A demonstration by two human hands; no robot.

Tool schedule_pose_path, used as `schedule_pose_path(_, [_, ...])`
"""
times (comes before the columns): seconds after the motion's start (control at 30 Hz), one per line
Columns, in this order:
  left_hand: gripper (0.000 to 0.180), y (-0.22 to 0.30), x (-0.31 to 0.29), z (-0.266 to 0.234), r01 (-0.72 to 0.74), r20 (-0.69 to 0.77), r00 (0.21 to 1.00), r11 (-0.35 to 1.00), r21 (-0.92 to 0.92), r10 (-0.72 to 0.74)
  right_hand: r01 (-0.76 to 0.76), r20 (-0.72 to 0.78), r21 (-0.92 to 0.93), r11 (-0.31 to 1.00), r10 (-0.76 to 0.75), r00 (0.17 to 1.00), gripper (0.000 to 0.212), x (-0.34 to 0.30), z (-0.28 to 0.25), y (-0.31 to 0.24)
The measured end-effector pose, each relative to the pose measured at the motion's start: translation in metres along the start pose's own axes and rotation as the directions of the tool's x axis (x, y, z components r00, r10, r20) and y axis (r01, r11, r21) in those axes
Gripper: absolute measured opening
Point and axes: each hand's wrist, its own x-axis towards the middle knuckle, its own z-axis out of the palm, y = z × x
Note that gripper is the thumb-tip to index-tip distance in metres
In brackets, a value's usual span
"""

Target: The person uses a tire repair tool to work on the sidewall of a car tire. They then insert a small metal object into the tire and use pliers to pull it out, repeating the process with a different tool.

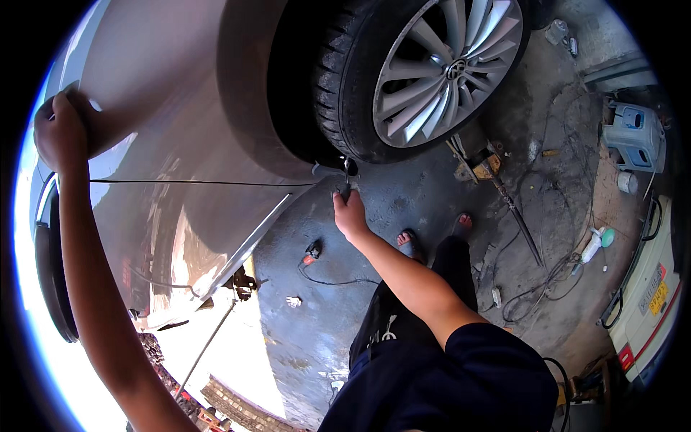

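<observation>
While the left hand [61, 137] rests high on the bodywork of a bronze-grey car [165, 129], the right hand [349, 212] is low, at the wheel arch [248, 93]. The right grip is closed round the dark handle of a slim hand tool [348, 178], whose bright metal end points up into the gap beside the tyre [338, 93], at the arch's lower edge. The left grip is curled at the edge of the bodywork; its fingertips are hidden, so I cannot tell whether it has hold of anything.

As far as can be judged, the work is partway along. The tool is in place at the arch, and the silver-spoked wheel [455, 70] is on the car. No detached part shows beside the hands. What is left seems to be the job at that lower edge, but the spot the tool meets is too small and shadowed to show whether a fastener is loose or tight, or how many there are.

Below the wheel, on the grey floor [324, 288], sits a yellowish jack [482, 167] with a long bar. A black-and-red power tool [313, 250] lies nearer the floor's sunlit left side. Toward the floor's right edge are a green-and-white tool [596, 243], tangled cables [518, 317] and a blue container [635, 133].
</observation>
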Motion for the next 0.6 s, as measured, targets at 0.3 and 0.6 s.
schedule_pose_path(0.3, [0.044,0.008,-0.009,-0.015,0.034,0.000,0.999,0.998,-0.061,-0.035,-0.016,0.133,-0.123,0.992,0.032,0.991,0.032,0.006,-0.035,-0.033])
schedule_pose_path(0.6, [0.040,0.004,-0.010,-0.028,0.009,0.055,0.998,0.998,-0.061,-0.006,-0.006,0.184,-0.064,0.998,0.018,0.983,0.034,-0.006,-0.035,-0.026])
